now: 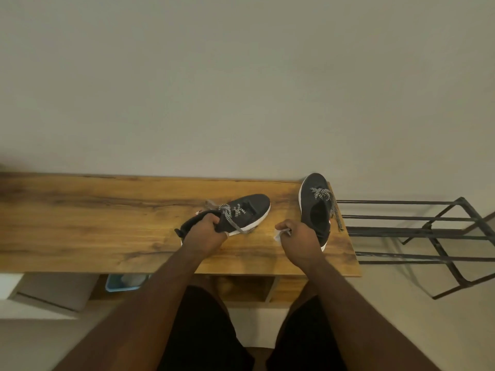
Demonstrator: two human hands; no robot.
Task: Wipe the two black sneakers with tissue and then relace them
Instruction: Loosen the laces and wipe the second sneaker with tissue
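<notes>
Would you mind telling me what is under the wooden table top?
Under the wooden table top a blue tray with something pale in it shows at the near edge, beside open wooden compartments. The top covers everything further back.

We are looking forward and down from a single head-worn camera, standing close above the near edge of the wooden counter point(107, 226), facing the plain wall point(241, 76) rising behind it.

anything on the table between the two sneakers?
Head view: only the right hand pinching a white tissue; otherwise bare wooden table between the left-held sneaker and the far-right sneaker.
</notes>
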